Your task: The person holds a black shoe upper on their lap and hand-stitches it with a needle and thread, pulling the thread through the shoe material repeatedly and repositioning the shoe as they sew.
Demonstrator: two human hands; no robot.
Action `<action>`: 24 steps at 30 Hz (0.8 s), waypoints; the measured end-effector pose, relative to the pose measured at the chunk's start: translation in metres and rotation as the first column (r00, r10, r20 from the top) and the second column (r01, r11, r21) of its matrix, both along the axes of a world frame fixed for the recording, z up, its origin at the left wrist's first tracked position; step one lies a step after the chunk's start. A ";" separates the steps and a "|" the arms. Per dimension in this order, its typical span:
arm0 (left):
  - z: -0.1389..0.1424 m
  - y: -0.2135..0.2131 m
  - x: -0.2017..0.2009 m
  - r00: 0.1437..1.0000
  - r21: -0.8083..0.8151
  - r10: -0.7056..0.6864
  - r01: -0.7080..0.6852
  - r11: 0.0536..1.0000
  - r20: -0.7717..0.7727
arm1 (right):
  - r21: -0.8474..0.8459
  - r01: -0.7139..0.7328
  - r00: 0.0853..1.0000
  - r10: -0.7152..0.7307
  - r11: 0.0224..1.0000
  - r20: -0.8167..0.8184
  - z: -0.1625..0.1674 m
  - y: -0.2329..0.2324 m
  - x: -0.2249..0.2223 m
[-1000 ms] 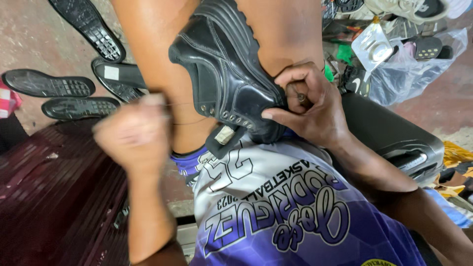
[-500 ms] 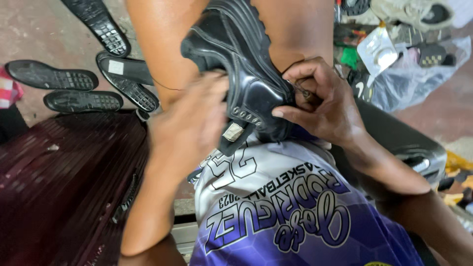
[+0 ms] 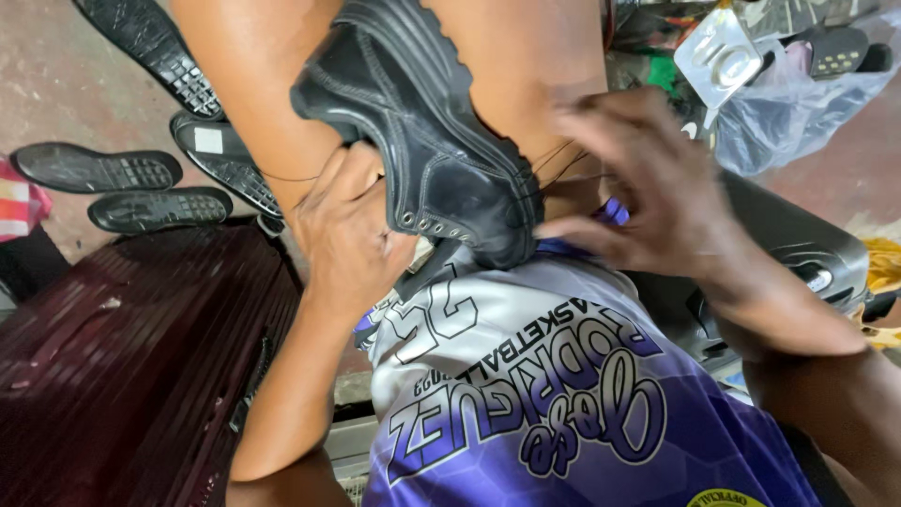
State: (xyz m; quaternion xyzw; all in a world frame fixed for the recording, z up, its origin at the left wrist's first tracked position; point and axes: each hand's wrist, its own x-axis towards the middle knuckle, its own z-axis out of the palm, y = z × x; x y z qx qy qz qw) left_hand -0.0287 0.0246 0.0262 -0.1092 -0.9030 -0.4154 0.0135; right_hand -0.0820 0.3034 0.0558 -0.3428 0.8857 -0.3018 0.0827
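black shoe (image 3: 432, 150): 1 | loose black soles on the floor (image 3: 94, 169): 4 | dark red ribbed case (image 3: 122, 366): 1 | clear plastic bag (image 3: 788, 113): 1 | hands, left (image 3: 352, 235) and right (image 3: 648, 178): 2

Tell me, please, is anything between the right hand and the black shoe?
Nothing solid. The right hand is beside the black shoe, fingertips near its heel end. Only thin threads cross the gap. The left hand touches the shoe.

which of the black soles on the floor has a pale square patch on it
The sole nearest the person's left leg, beside the dark red case; the other loose soles show only tread.
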 end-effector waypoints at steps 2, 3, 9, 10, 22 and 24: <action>0.002 0.002 0.001 0.999 0.126 0.029 -0.025 0.992 -0.036 | 0.002 -0.031 1.000 0.031 1.000 0.008 -0.008 -0.005 0.004; 0.003 0.003 0.002 0.998 0.186 0.049 -0.039 0.982 -0.050 | 0.083 -0.019 0.994 0.010 0.996 0.111 -0.010 -0.005 0.005; 0.005 0.003 0.006 0.978 0.248 0.069 -0.119 0.961 0.198 | 0.007 -0.009 0.929 0.005 1.000 0.370 -0.009 0.014 -0.013; 0.004 0.001 0.006 0.982 0.221 0.010 -0.053 0.974 0.188 | -0.076 0.014 0.916 0.018 0.997 0.401 -0.009 0.015 -0.016; -0.009 -0.002 -0.008 0.990 0.112 -0.132 0.125 0.986 0.055 | -0.604 0.420 0.707 0.173 0.678 0.686 -0.005 -0.039 0.003; -0.009 -0.005 -0.011 0.991 0.108 -0.126 0.121 0.987 0.041 | -0.479 0.356 0.737 0.074 0.802 0.671 0.002 -0.049 -0.001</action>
